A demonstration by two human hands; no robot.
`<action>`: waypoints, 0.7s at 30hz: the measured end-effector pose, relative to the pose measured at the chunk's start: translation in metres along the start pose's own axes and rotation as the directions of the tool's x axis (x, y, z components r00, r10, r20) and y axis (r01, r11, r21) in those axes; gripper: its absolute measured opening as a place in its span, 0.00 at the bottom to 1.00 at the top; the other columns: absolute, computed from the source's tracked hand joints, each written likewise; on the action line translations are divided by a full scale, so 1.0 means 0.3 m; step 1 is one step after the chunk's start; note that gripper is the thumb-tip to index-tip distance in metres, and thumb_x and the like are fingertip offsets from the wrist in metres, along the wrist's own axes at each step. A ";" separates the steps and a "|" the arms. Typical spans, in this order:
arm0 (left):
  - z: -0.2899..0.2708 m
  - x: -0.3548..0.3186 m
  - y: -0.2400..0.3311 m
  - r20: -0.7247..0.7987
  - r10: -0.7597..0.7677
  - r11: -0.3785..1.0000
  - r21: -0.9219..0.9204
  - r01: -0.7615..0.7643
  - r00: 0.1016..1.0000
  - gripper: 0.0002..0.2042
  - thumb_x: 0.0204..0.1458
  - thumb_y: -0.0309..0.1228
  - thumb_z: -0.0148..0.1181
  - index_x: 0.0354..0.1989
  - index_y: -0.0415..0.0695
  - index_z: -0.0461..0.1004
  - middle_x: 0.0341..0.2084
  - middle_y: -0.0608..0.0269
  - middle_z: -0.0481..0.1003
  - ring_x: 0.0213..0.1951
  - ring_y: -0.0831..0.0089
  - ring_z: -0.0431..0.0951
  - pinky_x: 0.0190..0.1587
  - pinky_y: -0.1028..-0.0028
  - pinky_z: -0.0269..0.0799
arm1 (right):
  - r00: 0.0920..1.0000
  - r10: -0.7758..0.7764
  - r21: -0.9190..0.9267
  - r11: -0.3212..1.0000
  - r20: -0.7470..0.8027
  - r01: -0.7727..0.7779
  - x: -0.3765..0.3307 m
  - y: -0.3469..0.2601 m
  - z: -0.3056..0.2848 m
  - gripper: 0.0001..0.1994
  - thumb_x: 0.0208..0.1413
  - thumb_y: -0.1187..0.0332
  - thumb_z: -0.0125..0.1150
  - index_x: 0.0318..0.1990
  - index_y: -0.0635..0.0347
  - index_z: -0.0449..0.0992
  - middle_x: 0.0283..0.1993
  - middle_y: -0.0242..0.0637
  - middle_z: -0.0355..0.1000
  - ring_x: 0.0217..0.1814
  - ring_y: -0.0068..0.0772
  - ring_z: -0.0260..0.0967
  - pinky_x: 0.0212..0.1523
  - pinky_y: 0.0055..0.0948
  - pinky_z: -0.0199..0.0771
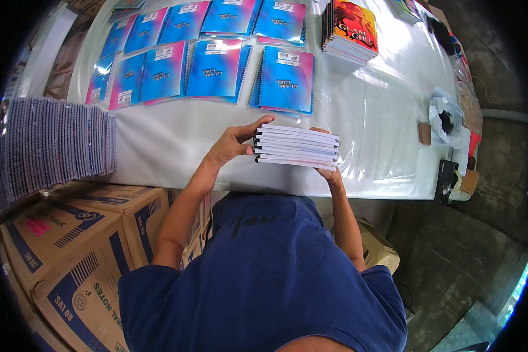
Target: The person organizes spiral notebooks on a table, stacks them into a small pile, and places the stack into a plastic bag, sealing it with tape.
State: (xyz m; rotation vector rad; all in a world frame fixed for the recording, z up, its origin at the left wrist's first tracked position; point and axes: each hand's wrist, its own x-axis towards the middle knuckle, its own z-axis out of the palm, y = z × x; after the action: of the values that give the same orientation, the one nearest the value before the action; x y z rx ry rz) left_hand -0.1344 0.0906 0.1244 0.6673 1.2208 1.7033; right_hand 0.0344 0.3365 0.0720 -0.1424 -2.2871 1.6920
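Near the table's front edge I hold a small stack of spiral notebooks (296, 148) between both hands, with white page edges toward me and dark binding coils at the sides. My left hand (233, 142) grips the left end, fingers at the top and thumb lower down. At the right end my right hand (328, 172) is closed on the same stack, much of it hidden behind the notebooks. Beyond them, blue and pink spiral notebooks (286, 79) lie in two rows of small piles, each with a white label.
A tall pile of notebooks with orange-red covers (352, 29) stands at the back. Patterned notebooks (56, 144) are packed upright at left, above cardboard boxes (76, 234). A tape dispenser (447, 180) and plastic bag (444, 114) sit at the right of the plastic-covered table (387, 117).
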 end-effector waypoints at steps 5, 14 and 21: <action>-0.001 -0.006 -0.013 0.027 0.140 0.937 0.319 -0.141 0.990 0.44 0.32 0.40 0.75 0.63 0.43 0.61 0.62 0.58 0.62 0.63 0.63 0.62 0.64 0.64 0.55 | 0.999 0.044 0.043 0.998 -0.021 -0.043 0.005 -0.011 0.002 0.30 0.39 0.63 0.71 0.50 0.63 0.67 0.51 0.40 0.64 0.53 0.36 0.63 0.56 0.31 0.61; 0.060 -0.081 0.042 -0.132 0.121 0.865 0.500 -0.039 0.984 0.41 0.39 0.17 0.66 0.66 0.44 0.56 0.56 0.55 0.69 0.58 0.66 0.69 0.59 0.69 0.64 | 0.996 0.091 0.103 0.990 0.020 -0.092 0.013 -0.080 0.040 0.38 0.36 0.65 0.75 0.56 0.61 0.61 0.52 0.39 0.63 0.56 0.36 0.60 0.59 0.33 0.60; 0.083 -0.096 0.014 -0.201 0.067 0.915 0.402 0.020 0.977 0.44 0.39 0.15 0.62 0.68 0.41 0.49 0.61 0.52 0.63 0.61 0.65 0.65 0.62 0.69 0.60 | 0.983 0.065 0.173 0.980 0.173 -0.095 0.025 -0.117 -0.014 0.44 0.32 0.68 0.78 0.59 0.58 0.57 0.56 0.40 0.58 0.61 0.37 0.56 0.62 0.34 0.56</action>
State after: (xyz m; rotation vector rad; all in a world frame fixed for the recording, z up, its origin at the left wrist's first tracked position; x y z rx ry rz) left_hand -0.1026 0.0753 0.1395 0.7581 1.7502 1.5834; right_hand 0.0318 0.3315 0.1077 -0.0569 -2.2541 2.0132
